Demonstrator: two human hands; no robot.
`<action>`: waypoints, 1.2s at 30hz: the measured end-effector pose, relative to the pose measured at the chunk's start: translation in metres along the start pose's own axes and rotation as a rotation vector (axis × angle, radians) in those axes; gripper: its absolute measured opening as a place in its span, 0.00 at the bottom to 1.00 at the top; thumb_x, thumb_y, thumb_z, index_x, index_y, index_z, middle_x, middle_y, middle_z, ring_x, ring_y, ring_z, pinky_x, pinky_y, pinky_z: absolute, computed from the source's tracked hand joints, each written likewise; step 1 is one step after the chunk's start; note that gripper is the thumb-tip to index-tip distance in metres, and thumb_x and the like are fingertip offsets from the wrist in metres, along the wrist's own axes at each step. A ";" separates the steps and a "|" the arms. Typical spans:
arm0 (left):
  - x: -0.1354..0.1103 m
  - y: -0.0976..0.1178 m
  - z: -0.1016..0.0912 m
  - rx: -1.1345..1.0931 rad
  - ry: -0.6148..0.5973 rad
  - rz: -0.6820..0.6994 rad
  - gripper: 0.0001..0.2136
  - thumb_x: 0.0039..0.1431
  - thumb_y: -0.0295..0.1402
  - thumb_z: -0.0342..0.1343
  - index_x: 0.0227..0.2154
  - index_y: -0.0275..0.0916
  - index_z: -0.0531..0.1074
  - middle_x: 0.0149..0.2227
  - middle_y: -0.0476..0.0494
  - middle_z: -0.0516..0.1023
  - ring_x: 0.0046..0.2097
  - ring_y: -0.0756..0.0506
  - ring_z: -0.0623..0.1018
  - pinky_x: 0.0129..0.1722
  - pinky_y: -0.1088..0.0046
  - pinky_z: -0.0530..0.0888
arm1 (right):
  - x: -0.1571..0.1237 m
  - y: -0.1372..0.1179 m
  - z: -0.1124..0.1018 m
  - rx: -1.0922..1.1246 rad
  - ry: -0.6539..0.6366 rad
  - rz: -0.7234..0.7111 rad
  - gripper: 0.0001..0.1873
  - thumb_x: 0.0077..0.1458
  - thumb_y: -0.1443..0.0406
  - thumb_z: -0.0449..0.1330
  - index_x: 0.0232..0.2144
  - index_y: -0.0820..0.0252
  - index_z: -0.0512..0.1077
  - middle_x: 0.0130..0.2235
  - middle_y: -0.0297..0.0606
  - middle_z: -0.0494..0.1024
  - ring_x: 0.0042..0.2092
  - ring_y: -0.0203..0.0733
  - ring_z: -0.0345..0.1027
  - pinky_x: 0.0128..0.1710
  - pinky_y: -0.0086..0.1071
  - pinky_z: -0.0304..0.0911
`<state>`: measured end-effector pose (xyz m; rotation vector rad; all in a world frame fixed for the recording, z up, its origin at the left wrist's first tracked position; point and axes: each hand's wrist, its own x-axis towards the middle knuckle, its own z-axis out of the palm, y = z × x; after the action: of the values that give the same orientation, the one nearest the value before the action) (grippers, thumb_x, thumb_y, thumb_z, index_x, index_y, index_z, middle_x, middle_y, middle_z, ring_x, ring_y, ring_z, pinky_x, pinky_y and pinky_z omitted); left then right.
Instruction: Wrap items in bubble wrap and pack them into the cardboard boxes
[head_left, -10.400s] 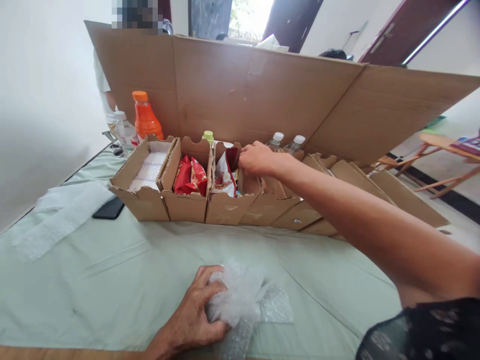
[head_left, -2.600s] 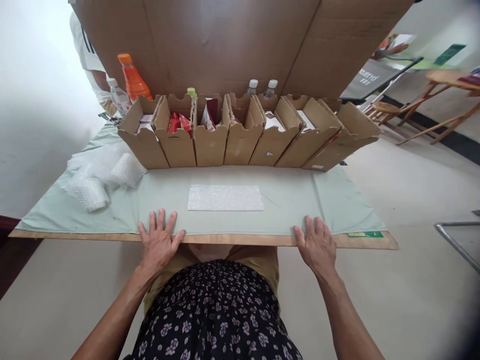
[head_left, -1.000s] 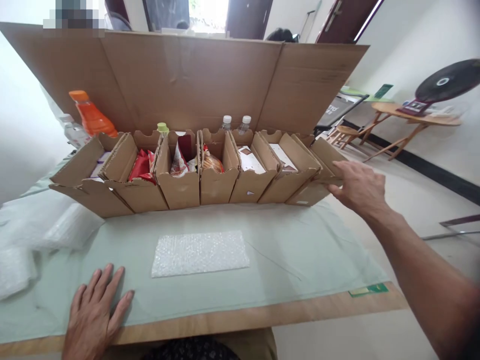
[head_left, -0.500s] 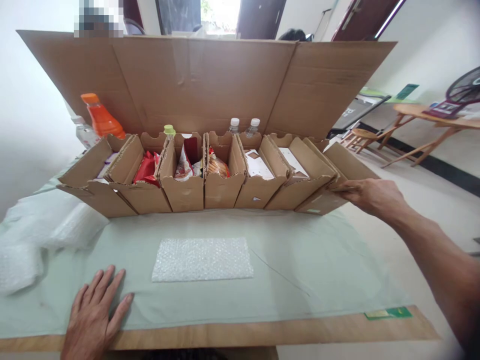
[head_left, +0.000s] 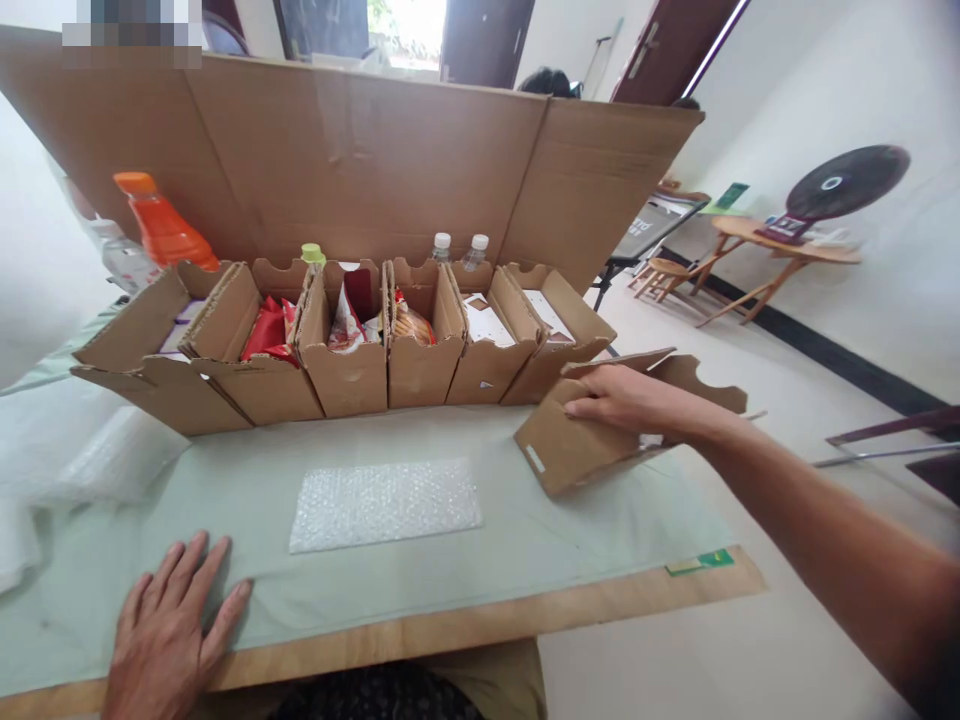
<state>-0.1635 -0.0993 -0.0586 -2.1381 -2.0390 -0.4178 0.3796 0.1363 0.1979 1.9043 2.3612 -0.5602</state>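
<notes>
My right hand (head_left: 626,402) grips the near wall of a cardboard box (head_left: 570,450), which is tilted and pulled away from the row at the table's right side. Most of this box's inside is hidden from me. Flat on the green cloth (head_left: 360,590) lies my left hand (head_left: 176,620), fingers spread and holding nothing. A folded sheet of bubble wrap (head_left: 386,505) rests between the hands. Behind it, several open cardboard boxes (head_left: 345,385) stand side by side, with red packets (head_left: 270,330), a bread-like bag (head_left: 412,322) and white cartons (head_left: 487,320) inside.
A tall cardboard panel (head_left: 360,150) stands behind the boxes, with an orange bottle (head_left: 165,230) and clear bottles before it. More bubble wrap (head_left: 82,430) lies at the left. A fan (head_left: 832,185) stands on a wooden table at the right, beside a stool (head_left: 660,275).
My right hand has drawn the rightmost box out of the row, toward me, and tilted it. My left hand stays flat on the cloth. The view has turned rightward.
</notes>
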 end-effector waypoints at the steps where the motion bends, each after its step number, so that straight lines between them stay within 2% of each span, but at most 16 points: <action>1: 0.000 0.000 0.000 0.000 0.004 0.012 0.30 0.71 0.44 0.43 0.73 0.45 0.54 0.73 0.31 0.60 0.75 0.27 0.57 0.70 0.39 0.57 | 0.006 -0.014 0.002 0.067 0.034 0.002 0.09 0.56 0.66 0.65 0.24 0.60 0.78 0.33 0.41 0.82 0.36 0.46 0.76 0.38 0.37 0.69; 3: 0.001 0.003 -0.002 -0.002 0.022 0.006 0.29 0.71 0.43 0.43 0.73 0.44 0.54 0.72 0.30 0.61 0.75 0.27 0.57 0.71 0.39 0.57 | 0.015 -0.041 0.006 0.249 0.107 0.003 0.10 0.57 0.65 0.64 0.24 0.63 0.77 0.29 0.41 0.80 0.33 0.43 0.75 0.36 0.35 0.70; 5: 0.003 0.007 -0.006 -0.007 0.039 -0.023 0.29 0.72 0.43 0.43 0.72 0.42 0.55 0.72 0.29 0.61 0.75 0.27 0.57 0.71 0.40 0.57 | 0.016 -0.062 0.006 0.423 0.155 -0.011 0.14 0.65 0.61 0.58 0.34 0.65 0.79 0.33 0.42 0.82 0.33 0.40 0.76 0.34 0.33 0.70; 7: 0.005 0.011 -0.009 -0.010 0.049 -0.019 0.28 0.72 0.42 0.43 0.71 0.39 0.57 0.71 0.27 0.63 0.74 0.26 0.59 0.70 0.39 0.58 | 0.007 -0.071 0.002 0.619 0.266 -0.075 0.19 0.70 0.58 0.52 0.46 0.64 0.78 0.41 0.44 0.84 0.37 0.38 0.79 0.37 0.33 0.73; 10: 0.008 0.015 -0.013 -0.017 0.058 0.009 0.27 0.72 0.43 0.43 0.69 0.38 0.60 0.69 0.24 0.66 0.72 0.24 0.62 0.69 0.38 0.60 | -0.027 -0.059 -0.001 0.888 0.605 -0.182 0.16 0.67 0.58 0.59 0.47 0.62 0.79 0.43 0.44 0.85 0.40 0.39 0.80 0.46 0.38 0.75; 12: 0.009 0.017 -0.015 -0.038 0.058 -0.027 0.27 0.72 0.43 0.43 0.69 0.39 0.61 0.69 0.26 0.65 0.72 0.24 0.61 0.69 0.38 0.59 | -0.060 -0.040 0.009 0.915 0.760 -0.169 0.12 0.62 0.57 0.66 0.43 0.58 0.81 0.40 0.43 0.86 0.39 0.40 0.81 0.45 0.39 0.76; 14: 0.011 0.020 -0.018 -0.064 0.053 -0.069 0.25 0.72 0.43 0.44 0.68 0.42 0.62 0.69 0.28 0.65 0.73 0.25 0.61 0.69 0.37 0.59 | -0.091 -0.019 0.033 0.844 0.741 -0.082 0.12 0.59 0.54 0.69 0.40 0.53 0.83 0.37 0.41 0.86 0.35 0.42 0.80 0.39 0.37 0.76; 16: 0.014 0.027 -0.023 -0.089 0.061 -0.102 0.23 0.72 0.42 0.46 0.66 0.43 0.64 0.68 0.30 0.67 0.71 0.25 0.63 0.68 0.35 0.61 | -0.113 -0.004 0.068 0.790 0.566 -0.003 0.15 0.58 0.49 0.68 0.37 0.52 0.83 0.33 0.41 0.86 0.32 0.44 0.80 0.33 0.37 0.76; 18: 0.021 0.040 -0.029 -0.125 0.099 -0.112 0.21 0.71 0.42 0.50 0.63 0.43 0.68 0.66 0.30 0.69 0.69 0.25 0.67 0.66 0.36 0.64 | -0.121 0.000 0.107 0.713 0.381 0.017 0.16 0.60 0.49 0.65 0.36 0.52 0.83 0.34 0.42 0.86 0.34 0.47 0.82 0.34 0.39 0.78; 19: 0.028 0.049 -0.033 -0.155 0.122 -0.088 0.21 0.70 0.41 0.51 0.62 0.43 0.69 0.66 0.29 0.69 0.68 0.25 0.68 0.66 0.37 0.66 | -0.118 -0.004 0.126 0.656 0.338 -0.013 0.15 0.61 0.50 0.63 0.37 0.53 0.83 0.37 0.42 0.87 0.36 0.48 0.82 0.38 0.41 0.79; 22: 0.057 0.089 -0.038 -0.270 0.166 0.070 0.21 0.69 0.39 0.54 0.63 0.45 0.68 0.66 0.33 0.70 0.68 0.29 0.69 0.66 0.43 0.69 | -0.088 -0.039 0.175 0.518 0.384 -0.190 0.14 0.65 0.58 0.58 0.43 0.54 0.82 0.47 0.43 0.86 0.50 0.49 0.81 0.54 0.46 0.76; 24: 0.082 0.120 -0.037 -0.287 0.116 0.150 0.22 0.69 0.37 0.54 0.64 0.43 0.67 0.68 0.33 0.68 0.70 0.32 0.66 0.68 0.47 0.67 | -0.057 -0.076 0.198 0.491 0.414 -0.286 0.15 0.66 0.61 0.56 0.49 0.54 0.80 0.55 0.44 0.83 0.58 0.50 0.76 0.62 0.49 0.69; 27: 0.112 0.156 -0.029 -0.217 -0.060 0.238 0.23 0.70 0.38 0.54 0.65 0.41 0.68 0.70 0.32 0.66 0.72 0.31 0.63 0.70 0.42 0.62 | -0.013 -0.130 0.219 0.307 0.307 -0.382 0.23 0.66 0.65 0.56 0.61 0.58 0.73 0.65 0.46 0.74 0.68 0.52 0.65 0.68 0.53 0.61; 30: 0.122 0.165 -0.019 -0.134 -0.253 0.280 0.24 0.71 0.40 0.53 0.67 0.41 0.66 0.71 0.30 0.65 0.73 0.28 0.62 0.69 0.34 0.58 | 0.005 -0.152 0.235 0.154 0.221 -0.419 0.27 0.66 0.63 0.59 0.65 0.63 0.70 0.69 0.51 0.68 0.72 0.55 0.58 0.70 0.52 0.58; 32: 0.119 0.160 -0.014 -0.125 -0.290 0.297 0.26 0.71 0.43 0.53 0.68 0.42 0.65 0.72 0.31 0.63 0.74 0.27 0.60 0.69 0.33 0.56 | -0.003 -0.140 0.246 0.101 0.252 -0.389 0.28 0.67 0.61 0.59 0.66 0.62 0.69 0.70 0.50 0.66 0.73 0.56 0.56 0.71 0.52 0.54; 36: 0.107 0.148 -0.009 -0.183 -0.258 0.304 0.27 0.71 0.45 0.55 0.69 0.44 0.64 0.74 0.34 0.60 0.75 0.27 0.56 0.71 0.35 0.51 | -0.048 -0.081 0.263 -0.044 0.421 -0.243 0.28 0.70 0.58 0.54 0.68 0.58 0.65 0.70 0.49 0.66 0.72 0.55 0.58 0.70 0.54 0.55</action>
<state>-0.0133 -0.0090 -0.0054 -2.6849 -1.8046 -0.3095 0.2661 -0.0044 -0.0153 1.8806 2.8581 -0.1190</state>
